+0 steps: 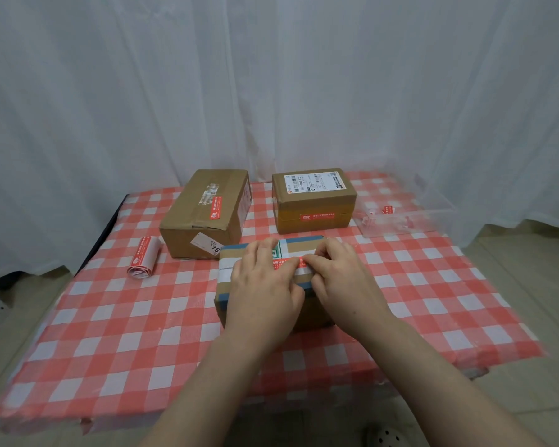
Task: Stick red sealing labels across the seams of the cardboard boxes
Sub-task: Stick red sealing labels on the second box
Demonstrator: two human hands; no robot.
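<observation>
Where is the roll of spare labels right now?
In the head view, the label roll lies on the left side of the checked tablecloth, just left of the left cardboard box and not touching it.

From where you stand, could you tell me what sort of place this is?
Probably a makeshift home packing station: checked tablecloth, white curtain behind, cardboard boxes and a roll of red labels.

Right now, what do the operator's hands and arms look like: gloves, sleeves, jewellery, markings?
Left hand and right hand are both bare, with no gloves. Both forearms are uncovered down to the frame edge, so no sleeve shows. No rings, watch, bracelet, tape or markings are visible on either.
</observation>
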